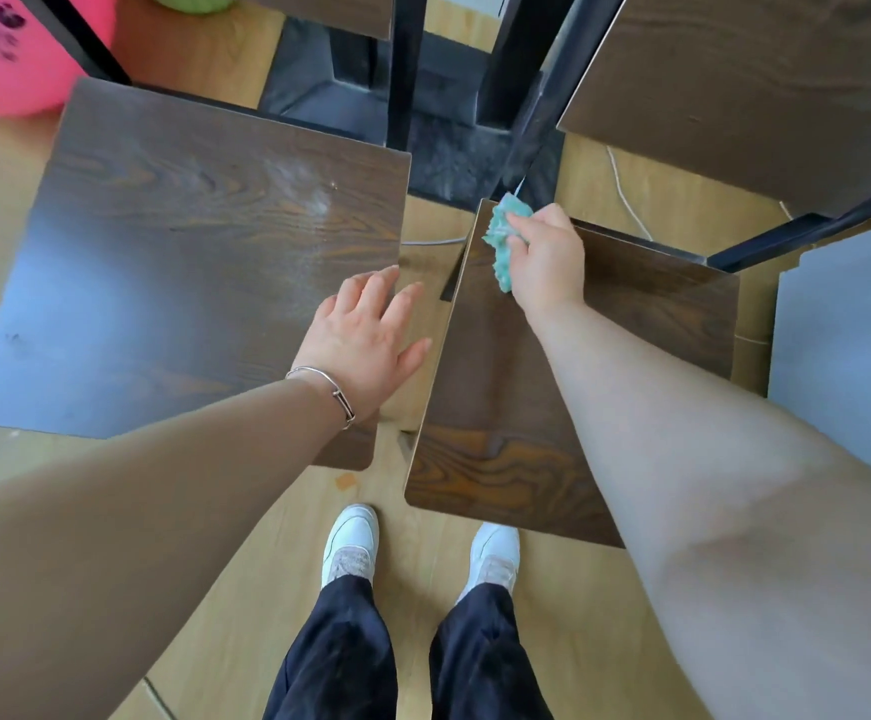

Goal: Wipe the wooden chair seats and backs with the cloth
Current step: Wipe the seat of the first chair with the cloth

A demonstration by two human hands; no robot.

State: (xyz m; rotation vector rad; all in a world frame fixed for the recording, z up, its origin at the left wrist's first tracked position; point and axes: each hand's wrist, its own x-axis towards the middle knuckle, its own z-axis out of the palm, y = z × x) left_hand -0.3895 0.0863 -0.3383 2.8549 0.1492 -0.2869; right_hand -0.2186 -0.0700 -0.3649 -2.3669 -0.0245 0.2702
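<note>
Cloth (499,249), crumpled teal, is gripped by right hand (547,257) fingers; left hand (365,345) fingers spread.

At your 10 o'clock a pink inflatable ball (12,54) sits on the light wood floor (423,563); something green (189,0) shows at 11, and a white cord (625,200) lies at 1.

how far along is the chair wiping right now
Nothing looks plainly finished. In hand: the right hand grips the cloth at the far corner of the right seat, while the left hand lies open at the edge of the left seat. Left: that seat's pale dusty smear, and the chair backs.
</note>
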